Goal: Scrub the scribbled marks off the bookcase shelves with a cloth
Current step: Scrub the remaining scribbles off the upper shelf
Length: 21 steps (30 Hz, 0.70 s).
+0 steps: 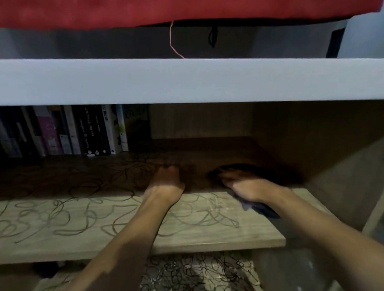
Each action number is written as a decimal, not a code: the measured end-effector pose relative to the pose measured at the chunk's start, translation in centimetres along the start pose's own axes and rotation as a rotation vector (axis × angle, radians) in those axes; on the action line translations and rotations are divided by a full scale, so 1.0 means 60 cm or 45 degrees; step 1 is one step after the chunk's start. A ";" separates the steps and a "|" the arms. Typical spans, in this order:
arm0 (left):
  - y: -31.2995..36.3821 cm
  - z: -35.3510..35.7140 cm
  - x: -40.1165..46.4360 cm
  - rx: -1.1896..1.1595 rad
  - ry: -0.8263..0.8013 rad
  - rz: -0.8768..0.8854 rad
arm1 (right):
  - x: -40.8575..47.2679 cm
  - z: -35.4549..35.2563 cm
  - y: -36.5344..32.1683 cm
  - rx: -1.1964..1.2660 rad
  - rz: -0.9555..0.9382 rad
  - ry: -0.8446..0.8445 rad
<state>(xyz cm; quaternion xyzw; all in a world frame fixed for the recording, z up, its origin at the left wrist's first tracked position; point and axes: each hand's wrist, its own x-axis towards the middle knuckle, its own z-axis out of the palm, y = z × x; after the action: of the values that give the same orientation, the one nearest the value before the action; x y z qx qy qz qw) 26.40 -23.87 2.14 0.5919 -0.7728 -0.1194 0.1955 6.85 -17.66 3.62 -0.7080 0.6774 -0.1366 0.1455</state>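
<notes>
Right hand [244, 185] fingers [226, 174] press cloth [258, 208] flat on shelf [204, 234]; left hand [166, 183] fingers unclear. Risk: scribbles [73, 219] left of cloth smear w/ wiping.

The single head view looks forward and down from just in front of the bookcase, close enough that the white upper shelf edge [189, 81] spans the whole frame above the hands. It faces into the scribbled wooden shelf [95, 227], with both forearms entering from the bottom edge. Beyond the left hand [166, 183], a row of books [81, 131] stands at the back.
</notes>
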 end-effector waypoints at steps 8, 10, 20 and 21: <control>0.006 -0.009 -0.019 -0.036 0.018 -0.023 | -0.057 0.024 -0.032 0.022 -0.114 -0.034; 0.006 -0.009 -0.025 -0.040 0.005 -0.011 | -0.032 -0.002 -0.009 -0.016 -0.012 -0.008; 0.020 -0.021 -0.035 -0.017 0.046 -0.032 | -0.040 0.009 -0.015 -0.082 -0.098 -0.034; 0.021 -0.022 -0.038 -0.023 0.047 -0.032 | -0.028 0.002 -0.008 -0.090 -0.060 -0.048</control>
<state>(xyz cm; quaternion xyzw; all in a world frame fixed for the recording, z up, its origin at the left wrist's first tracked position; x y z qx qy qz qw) 26.40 -21.27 3.50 0.6018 -0.7604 -0.1180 0.2135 7.29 -15.96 3.71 -0.7309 0.6621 -0.1028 0.1298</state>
